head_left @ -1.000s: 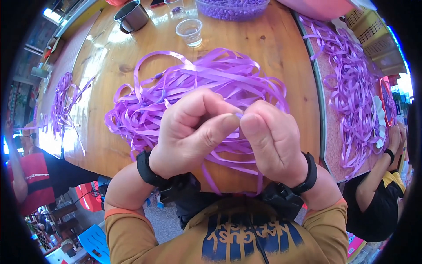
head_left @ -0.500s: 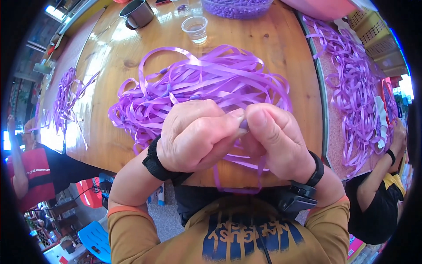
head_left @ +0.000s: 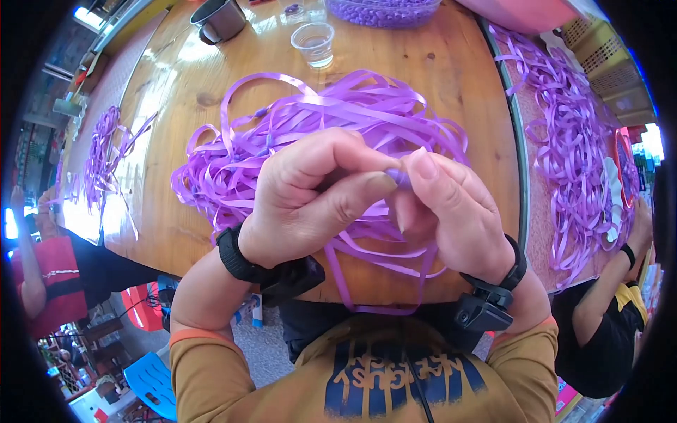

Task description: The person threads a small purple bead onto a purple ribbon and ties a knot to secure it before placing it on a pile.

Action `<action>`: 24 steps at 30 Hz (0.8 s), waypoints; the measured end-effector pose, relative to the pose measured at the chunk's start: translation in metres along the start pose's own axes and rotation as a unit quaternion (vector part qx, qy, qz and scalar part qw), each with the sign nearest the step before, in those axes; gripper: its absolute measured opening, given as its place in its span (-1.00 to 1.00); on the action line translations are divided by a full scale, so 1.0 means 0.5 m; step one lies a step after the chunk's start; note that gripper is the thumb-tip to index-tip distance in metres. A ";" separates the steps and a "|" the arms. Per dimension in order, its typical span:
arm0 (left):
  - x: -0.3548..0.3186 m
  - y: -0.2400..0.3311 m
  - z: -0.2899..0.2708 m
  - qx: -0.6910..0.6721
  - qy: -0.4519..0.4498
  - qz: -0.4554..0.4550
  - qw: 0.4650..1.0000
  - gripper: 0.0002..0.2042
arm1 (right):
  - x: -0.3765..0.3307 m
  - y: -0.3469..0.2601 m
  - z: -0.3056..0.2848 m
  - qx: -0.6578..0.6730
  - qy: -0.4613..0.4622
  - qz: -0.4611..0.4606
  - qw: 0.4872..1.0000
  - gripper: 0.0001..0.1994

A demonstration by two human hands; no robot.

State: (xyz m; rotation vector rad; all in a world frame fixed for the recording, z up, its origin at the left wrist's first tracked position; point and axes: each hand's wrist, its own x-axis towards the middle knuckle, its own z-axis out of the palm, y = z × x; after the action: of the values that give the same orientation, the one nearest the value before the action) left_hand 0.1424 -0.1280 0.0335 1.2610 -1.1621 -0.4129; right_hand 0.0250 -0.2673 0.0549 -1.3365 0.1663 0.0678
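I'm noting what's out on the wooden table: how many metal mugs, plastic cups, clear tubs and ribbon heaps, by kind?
Dark grey metal mug: 1
Clear plastic cups: 2
Clear plastic tub of small purple pieces: 1
Heap of shiny purple ribbon: 1
Total: 5

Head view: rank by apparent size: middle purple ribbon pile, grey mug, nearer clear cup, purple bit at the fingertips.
1. Middle purple ribbon pile
2. Grey mug
3. Nearer clear cup
4. Purple bit, partly hidden; visible part smallest
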 end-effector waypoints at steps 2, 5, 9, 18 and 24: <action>0.000 -0.002 -0.002 0.000 -0.001 -0.001 1.000 -0.88 | 0.001 -0.004 -0.001 0.008 0.005 0.010 1.000 -0.58; 0.000 -0.006 -0.001 -0.014 0.002 -0.009 1.000 -0.89 | 0.002 -0.008 -0.004 0.013 -0.003 0.023 1.000 -0.58; 0.002 -0.008 -0.002 -0.022 0.009 -0.012 1.000 -0.88 | 0.004 -0.006 -0.004 0.045 -0.001 0.024 0.999 -0.63; -0.003 0.000 0.000 0.112 0.008 0.051 0.992 -0.82 | 0.005 0.027 0.007 -0.084 0.046 -0.171 0.981 -0.74; -0.005 0.022 -0.008 0.151 -0.045 0.107 0.982 -0.76 | -0.016 0.007 0.019 -0.051 0.016 -0.134 0.990 -0.69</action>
State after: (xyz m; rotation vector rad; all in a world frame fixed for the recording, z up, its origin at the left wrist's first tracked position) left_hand 0.1410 -0.1205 0.0424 1.3682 -1.4613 -0.1360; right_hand 0.0172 -0.2568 0.0550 -1.4516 0.0084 -0.1744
